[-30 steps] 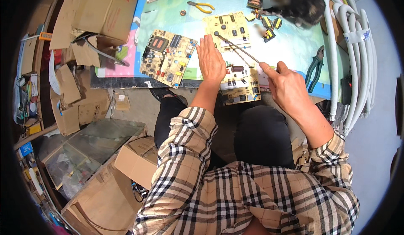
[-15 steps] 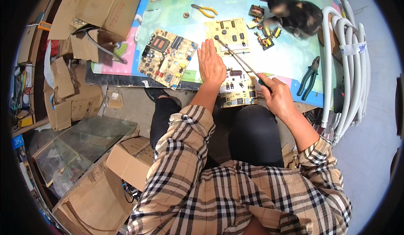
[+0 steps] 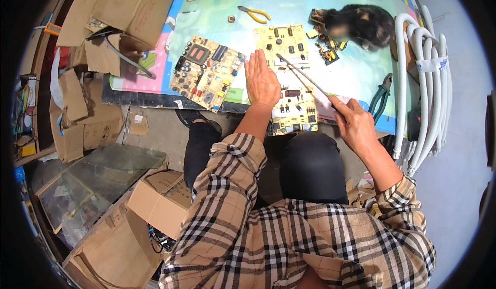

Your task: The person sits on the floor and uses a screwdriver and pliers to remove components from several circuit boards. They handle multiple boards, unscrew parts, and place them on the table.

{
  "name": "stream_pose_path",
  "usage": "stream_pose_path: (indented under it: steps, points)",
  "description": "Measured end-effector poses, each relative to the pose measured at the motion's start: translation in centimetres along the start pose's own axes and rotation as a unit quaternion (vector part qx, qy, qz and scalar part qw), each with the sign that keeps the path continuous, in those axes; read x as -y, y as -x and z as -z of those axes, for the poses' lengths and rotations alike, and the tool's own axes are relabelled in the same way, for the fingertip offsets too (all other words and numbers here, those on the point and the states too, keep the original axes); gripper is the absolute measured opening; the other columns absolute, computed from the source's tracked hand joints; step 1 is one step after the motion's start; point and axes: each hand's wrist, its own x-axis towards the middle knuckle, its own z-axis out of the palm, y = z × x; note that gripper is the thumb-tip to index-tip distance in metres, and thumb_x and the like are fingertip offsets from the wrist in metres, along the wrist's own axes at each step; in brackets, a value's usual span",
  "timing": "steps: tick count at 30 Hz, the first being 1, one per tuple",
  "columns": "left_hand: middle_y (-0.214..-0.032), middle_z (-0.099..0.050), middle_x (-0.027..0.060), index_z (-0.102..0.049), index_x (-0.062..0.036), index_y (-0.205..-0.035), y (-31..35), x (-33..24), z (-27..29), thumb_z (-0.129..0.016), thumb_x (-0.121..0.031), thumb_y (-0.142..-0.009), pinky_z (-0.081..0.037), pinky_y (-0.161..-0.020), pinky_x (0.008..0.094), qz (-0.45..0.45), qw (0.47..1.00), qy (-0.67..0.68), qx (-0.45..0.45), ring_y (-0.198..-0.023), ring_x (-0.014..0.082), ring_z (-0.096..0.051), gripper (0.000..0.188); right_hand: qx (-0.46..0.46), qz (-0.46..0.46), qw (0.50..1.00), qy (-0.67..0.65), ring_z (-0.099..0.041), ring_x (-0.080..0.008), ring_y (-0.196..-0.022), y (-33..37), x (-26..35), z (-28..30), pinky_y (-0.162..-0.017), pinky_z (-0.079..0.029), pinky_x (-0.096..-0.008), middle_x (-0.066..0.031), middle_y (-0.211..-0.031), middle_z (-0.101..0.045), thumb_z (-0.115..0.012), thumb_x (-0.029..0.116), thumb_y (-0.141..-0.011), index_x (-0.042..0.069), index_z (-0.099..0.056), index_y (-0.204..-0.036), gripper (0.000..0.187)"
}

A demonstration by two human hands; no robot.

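Circuit board point(image 3: 289, 36) – 1 tool point(image 3: 310, 79) in R hand point(image 3: 356, 122) – 2 pliers point(image 3: 383, 95)

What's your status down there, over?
Left hand: open, at tan rectangular circuit board's edge. Right hand: gripping thin metal tool angled over board. Dark furry cat, apart from hands.

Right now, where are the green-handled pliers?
In the head view, the green-handled pliers lie on the right side of the tabletop, between the right hand and the coiled white hose.
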Motion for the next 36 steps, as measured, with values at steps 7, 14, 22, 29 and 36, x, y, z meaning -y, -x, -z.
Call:
stream_pose_path:
  steps: [7, 14, 22, 29, 36]
  points:
    - [-0.146, -0.038, 0.0212, -0.03, 0.0047, -0.143, -0.1, -0.2, 0.2, -0.041, -0.01, -0.091, -0.011, -0.119, 0.0426, -0.002, 1.0, -0.008, 0.008, -0.141, 0.0308, -0.027, 0.055, -0.021, -0.025, 0.999, -0.025, -0.061, -0.0377, -0.061, -0.2, -0.2, -4.1, -0.056, -0.052, -0.0446, -0.0199, -0.082, -0.059, -0.062, 0.01, -0.086, 0.018, -0.059, -0.128, 0.043]
    - [-0.147, -0.037, 0.0207, -0.03, 0.0042, -0.143, 0.3, 0.2, -0.1, -0.041, -0.012, -0.091, -0.012, -0.119, 0.0422, 0.001, 1.0, -0.012, 0.012, -0.141, 0.0309, -0.027, 0.055, -0.017, -0.07, 0.992, -0.104, -0.06, -0.0382, -0.071, -1.4, -0.4, -4.3, -0.067, -0.05, -0.0449, -0.0194, -0.077, -0.058, -0.063, 0.012, -0.085, 0.017, -0.059, -0.128, 0.043]
    - [-0.147, -0.037, 0.0195, -0.037, -0.0011, -0.142, -0.1, 0.2, -0.1, -0.043, -0.015, -0.091, -0.011, -0.119, 0.0422, -0.006, 1.0, -0.027, 0.003, -0.142, 0.0306, -0.026, 0.053, -0.014, -0.077, 0.997, 0.005, -0.062, -0.0338, -0.06, 0.1, 1.4, -1.8, -0.057, -0.052, -0.0437, -0.0156, -0.079, -0.058, -0.062, 0.01, -0.085, 0.019, -0.059, -0.129, 0.045]
    - [-0.146, -0.038, 0.022, -0.051, -0.013, -0.136, 0.2, 0.2, -0.2, -0.046, -0.014, -0.089, -0.013, -0.119, 0.0432, -0.027, 0.999, -0.023, 0.001, -0.14, 0.0338, -0.028, 0.047, 0.012, -0.024, 0.994, 0.11, -0.063, -0.0339, -0.059, -2.2, 2.4, 0.2, -0.057, -0.053, -0.0433, -0.0169, -0.082, -0.06, -0.058, 0.007, -0.083, 0.013, -0.06, -0.126, 0.043]
    - [-0.146, -0.038, 0.0242, -0.058, -0.0159, -0.131, 0.3, 0.2, 0.0, -0.046, -0.012, -0.089, -0.015, -0.118, 0.0435, -0.024, 0.999, -0.024, -0.004, -0.139, 0.035, -0.03, 0.043, 0.044, -0.009, 0.992, 0.115, -0.063, -0.0349, -0.058, -2.7, 2.5, -0.3, -0.057, -0.053, -0.0429, -0.0189, -0.082, -0.061, -0.057, 0.007, -0.084, 0.008, -0.06, -0.125, 0.041]
